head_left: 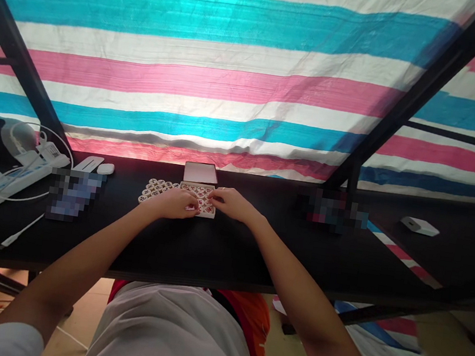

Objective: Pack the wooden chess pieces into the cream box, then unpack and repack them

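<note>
A small white tray (209,214) of round game pieces with red and black marks sits on the black table (227,248). Several loose round pieces (154,188) lie in rows just left of it. My left hand (175,203) rests over the tray's left part, fingers curled and pinched on something I cannot make out. My right hand (229,202) lies over the tray's right part, fingers bent down onto the pieces. A box lid (201,172) stands just behind the tray.
A white power strip (5,182) with cables, a white mouse (105,168) and a dark device lie at the left. A small white box (420,226) sits at the right. A striped tarp (218,68) hangs behind, with black frame bars crossing it.
</note>
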A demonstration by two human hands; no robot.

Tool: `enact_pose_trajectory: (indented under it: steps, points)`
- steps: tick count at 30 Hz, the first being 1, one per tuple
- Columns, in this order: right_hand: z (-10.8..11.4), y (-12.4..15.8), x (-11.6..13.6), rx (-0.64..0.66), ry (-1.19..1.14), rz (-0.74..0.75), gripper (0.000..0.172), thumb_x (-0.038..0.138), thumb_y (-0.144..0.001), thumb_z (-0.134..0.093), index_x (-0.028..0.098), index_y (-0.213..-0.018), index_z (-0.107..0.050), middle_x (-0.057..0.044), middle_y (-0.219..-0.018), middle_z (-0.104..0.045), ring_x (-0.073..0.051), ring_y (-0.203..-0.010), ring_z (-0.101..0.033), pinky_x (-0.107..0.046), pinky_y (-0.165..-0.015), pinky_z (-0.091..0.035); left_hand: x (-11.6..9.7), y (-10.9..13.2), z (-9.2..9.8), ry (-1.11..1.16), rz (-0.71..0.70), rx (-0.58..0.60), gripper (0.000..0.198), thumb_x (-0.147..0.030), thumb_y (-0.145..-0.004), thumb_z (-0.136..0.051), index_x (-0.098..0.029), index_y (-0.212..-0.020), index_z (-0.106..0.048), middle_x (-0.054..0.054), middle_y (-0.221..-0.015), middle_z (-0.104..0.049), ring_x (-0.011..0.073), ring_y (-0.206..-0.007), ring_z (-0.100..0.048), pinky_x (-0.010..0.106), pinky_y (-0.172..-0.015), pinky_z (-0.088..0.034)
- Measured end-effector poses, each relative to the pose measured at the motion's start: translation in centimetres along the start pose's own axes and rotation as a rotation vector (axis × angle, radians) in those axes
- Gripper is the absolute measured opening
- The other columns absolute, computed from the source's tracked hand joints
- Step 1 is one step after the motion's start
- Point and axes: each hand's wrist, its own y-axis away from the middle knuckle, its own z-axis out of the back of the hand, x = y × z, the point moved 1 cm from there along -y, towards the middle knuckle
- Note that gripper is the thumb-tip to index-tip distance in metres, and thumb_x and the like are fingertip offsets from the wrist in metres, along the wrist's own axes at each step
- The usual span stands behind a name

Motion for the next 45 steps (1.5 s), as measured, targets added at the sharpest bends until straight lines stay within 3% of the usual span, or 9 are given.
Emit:
enact_pose_trajectory:
  steps: [9,25,29,33,39,45]
  points:
    - [0.1,0.0,0.1,0.003,0.001,-0.002,0.020,0.022,-0.085,-0.053,0.018,-0.094,-0.070,-0.004,-0.079,-0.065,-0.014,-0.072,-0.057,-0.023,-0.068,-0.040,-0.1,0.0,0.2,-0.013,-0.023,0.000,0.027,-0.033,-0.088,-0.047,-0.019,-0.081,-0.069,0.005,-0.089,-0.068,0.0195,-0.083,-0.064,0.027,-0.076,-0.043]
    - [0.3,-0.1,-0.1,-0.016,-0.004,0.001,0.020,0.021,-0.085,-0.053,0.018,-0.095,-0.071,-0.004,-0.081,-0.066,-0.015,-0.074,-0.059,-0.024,-0.070,-0.042,-0.1,0.0,0.1,-0.012,-0.009,0.006,0.029,-0.035,-0.088,-0.046,-0.019,-0.088,-0.070,0.005,-0.094,-0.068,0.0206,-0.086,-0.064,0.027,-0.077,-0.043]
    - [2.3,0.7,-0.9,-0.033,-0.013,-0.087,0.021,0.023,-0.084,-0.056,0.018,-0.099,-0.069,-0.004,-0.086,-0.067,-0.015,-0.078,-0.060,-0.026,-0.075,-0.045,0.1,0.0,0.0,-0.011,-0.007,-0.002,0.028,-0.035,-0.088,-0.047,-0.020,-0.094,-0.070,0.004,-0.098,-0.068,0.0203,-0.089,-0.063,0.027,-0.078,-0.043]
    - [3.3,3.9,-1.6,-0.062,-0.004,-0.248,0.030,0.029,-0.082,-0.061,0.019,-0.110,-0.064,-0.007,-0.102,-0.064,-0.020,-0.092,-0.061,-0.030,-0.083,-0.047,-0.1,0.1,0.1,-0.015,-0.012,-0.010,0.031,-0.039,-0.090,-0.045,-0.019,-0.093,-0.069,0.005,-0.094,-0.068,0.0200,-0.088,-0.063,0.026,-0.076,-0.043]
    - [-0.6,9.8,0.1,-0.260,0.140,-0.338,0.035,0.029,-0.084,-0.055,0.019,-0.117,-0.061,-0.012,-0.115,-0.058,-0.025,-0.104,-0.056,-0.040,-0.092,-0.046,-0.5,0.0,0.4,-0.052,-0.051,-0.127,0.035,-0.043,-0.093,-0.041,-0.020,-0.092,-0.068,0.003,-0.088,-0.067,0.0174,-0.084,-0.062,0.024,-0.073,-0.042]
    - [-3.2,11.0,1.5,-0.322,0.249,-0.364,0.026,0.022,-0.088,-0.050,0.018,-0.109,-0.064,-0.010,-0.118,-0.061,-0.027,-0.109,-0.053,-0.042,-0.093,-0.045,-2.2,0.8,1.5,-0.132,-0.133,-0.197,0.028,-0.030,-0.093,-0.043,-0.018,-0.087,-0.067,0.004,-0.084,-0.066,0.0174,-0.081,-0.062,0.026,-0.074,-0.043]
